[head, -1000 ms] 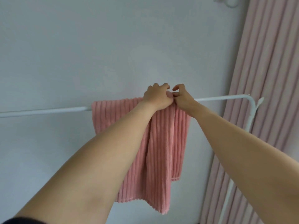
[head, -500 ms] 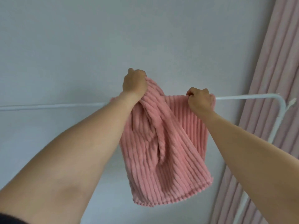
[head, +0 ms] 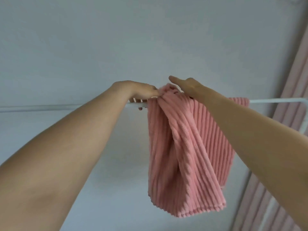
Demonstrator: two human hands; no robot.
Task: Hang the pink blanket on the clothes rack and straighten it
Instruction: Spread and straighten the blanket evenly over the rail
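Over the rail (head: 50,107), pink blanket (head: 183,155) lengthwise down

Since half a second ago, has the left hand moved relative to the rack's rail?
Yes. The left hand has dropped from above the rail to lie on it, fingers draped over the bar, at the pink blanket's bunched left edge.

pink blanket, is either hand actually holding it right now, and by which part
The left hand pinches the bunched top fold of the pink blanket at the rack bar. The right hand lies on that fold, fingers fairly straight; no clear grip.
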